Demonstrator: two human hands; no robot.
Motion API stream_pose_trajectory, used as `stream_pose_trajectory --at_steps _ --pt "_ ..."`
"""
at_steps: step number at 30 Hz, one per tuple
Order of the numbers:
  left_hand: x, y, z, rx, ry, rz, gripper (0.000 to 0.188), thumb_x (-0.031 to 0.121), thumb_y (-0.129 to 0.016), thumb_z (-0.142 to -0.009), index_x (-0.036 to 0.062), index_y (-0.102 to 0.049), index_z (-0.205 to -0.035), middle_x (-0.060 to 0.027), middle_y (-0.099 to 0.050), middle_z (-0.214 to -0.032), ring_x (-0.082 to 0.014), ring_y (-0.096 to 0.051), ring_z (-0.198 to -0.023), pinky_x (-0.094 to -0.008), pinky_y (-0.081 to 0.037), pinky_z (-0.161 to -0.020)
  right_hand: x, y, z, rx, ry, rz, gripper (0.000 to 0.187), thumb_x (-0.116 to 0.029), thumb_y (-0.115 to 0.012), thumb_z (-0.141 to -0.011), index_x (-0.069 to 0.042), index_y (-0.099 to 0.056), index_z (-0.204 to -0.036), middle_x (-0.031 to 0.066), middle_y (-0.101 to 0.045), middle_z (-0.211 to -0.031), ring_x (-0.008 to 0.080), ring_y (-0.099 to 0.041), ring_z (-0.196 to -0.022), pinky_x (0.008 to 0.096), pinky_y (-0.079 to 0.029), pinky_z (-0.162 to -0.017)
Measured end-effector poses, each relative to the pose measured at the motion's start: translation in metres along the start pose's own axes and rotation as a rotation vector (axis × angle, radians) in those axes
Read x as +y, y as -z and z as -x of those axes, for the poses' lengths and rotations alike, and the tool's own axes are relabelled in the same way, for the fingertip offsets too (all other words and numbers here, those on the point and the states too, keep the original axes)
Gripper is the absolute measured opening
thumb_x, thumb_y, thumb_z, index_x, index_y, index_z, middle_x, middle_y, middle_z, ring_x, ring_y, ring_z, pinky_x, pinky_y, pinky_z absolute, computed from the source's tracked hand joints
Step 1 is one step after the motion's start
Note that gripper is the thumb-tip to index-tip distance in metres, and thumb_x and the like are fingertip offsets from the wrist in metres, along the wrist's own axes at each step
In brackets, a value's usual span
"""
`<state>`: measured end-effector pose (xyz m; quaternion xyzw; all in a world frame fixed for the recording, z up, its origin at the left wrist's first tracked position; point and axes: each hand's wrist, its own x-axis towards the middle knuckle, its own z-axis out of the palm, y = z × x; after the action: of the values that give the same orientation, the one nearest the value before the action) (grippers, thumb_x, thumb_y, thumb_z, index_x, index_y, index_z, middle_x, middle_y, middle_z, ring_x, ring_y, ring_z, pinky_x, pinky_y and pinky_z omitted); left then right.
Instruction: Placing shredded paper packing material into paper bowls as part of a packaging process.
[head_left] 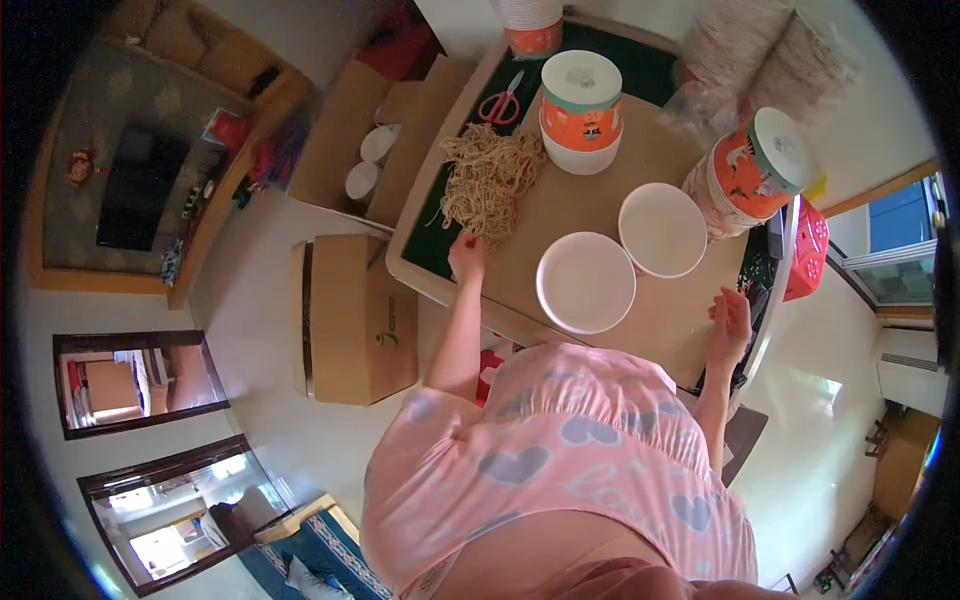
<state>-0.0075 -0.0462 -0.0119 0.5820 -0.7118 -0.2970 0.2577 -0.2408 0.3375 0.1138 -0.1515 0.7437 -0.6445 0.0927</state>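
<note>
My left hand (pixel 467 258) is at the near edge of a tangled pile of tan twine (pixel 490 180), its fingers closed in a pinch on the strands. My right hand (pixel 732 318) hovers by the right side of the table, fingers loosely bent and apart, with nothing visible in them. Between my hands stand two white round paper tubs, one (pixel 586 284) nearer me and the other (pixel 663 230) just behind it to the right. Both look empty inside. Red-handled scissors (pixel 502 103) lie beyond the twine.
A stack of orange-printed tubs (pixel 582 115) stands at the back, with another tilted stack (pixel 755 170) at the right. Bagged stacked tubs (pixel 740 50) fill the far right corner. Left of the table are an open carton (pixel 340 130) holding white tubs and a closed cardboard box (pixel 362 320).
</note>
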Motion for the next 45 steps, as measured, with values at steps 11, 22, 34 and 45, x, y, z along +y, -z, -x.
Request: stream_pose_trajectory --at_steps 11,22,34,45 --pt "0.044 -0.012 -0.045 0.022 0.060 0.057 0.024 0.025 -0.066 -0.078 0.0019 -0.064 -0.086 -0.0126 -0.066 -0.081 -0.0268 -0.064 -0.077 -0.0366 -0.050 -0.069 -0.018 0.001 0.015 0.079 0.013 -0.050 0.015 -0.003 -0.053 -0.090 -0.002 -0.058 -0.104 0.0020 -0.060 -0.089 0.0088 -0.055 -0.079 0.0202 -0.045 -0.067" --pt "0.117 0.087 -0.097 0.077 -0.138 0.786 0.019 0.022 -0.062 -0.085 0.0033 -0.061 -0.082 -0.0027 -0.062 -0.071 -0.0101 -0.056 -0.065 -0.0244 -0.044 -0.061 -0.028 0.000 0.015 -0.024 0.034 -0.036 0.015 -0.007 -0.053 -0.091 -0.001 -0.058 -0.104 0.0025 -0.060 -0.091 0.0087 -0.055 -0.080 0.0214 -0.046 -0.068" --pt "0.234 0.152 0.105 -0.853 -0.541 0.265 0.009 0.010 -0.064 -0.084 0.0014 -0.064 -0.087 -0.0013 -0.062 -0.077 -0.0058 -0.054 -0.070 -0.0215 -0.044 -0.062 -0.137 -0.088 0.036 -0.521 0.599 0.045 0.054 0.000 -0.065 -0.074 -0.006 -0.046 -0.124 0.0150 -0.060 -0.106 0.0324 -0.055 -0.106 0.0387 -0.043 -0.091" --pt "0.178 0.134 0.143 -0.996 -0.315 0.267 0.010 0.005 -0.067 -0.080 -0.0027 -0.066 -0.086 -0.0028 -0.064 -0.080 -0.0065 -0.055 -0.069 -0.0222 -0.044 -0.062 -0.096 -0.043 0.048 -0.861 0.073 0.064 0.007 -0.004 -0.060 -0.085 0.001 -0.063 -0.087 0.0078 -0.060 -0.072 0.0115 -0.055 -0.066 0.0255 -0.045 -0.059"
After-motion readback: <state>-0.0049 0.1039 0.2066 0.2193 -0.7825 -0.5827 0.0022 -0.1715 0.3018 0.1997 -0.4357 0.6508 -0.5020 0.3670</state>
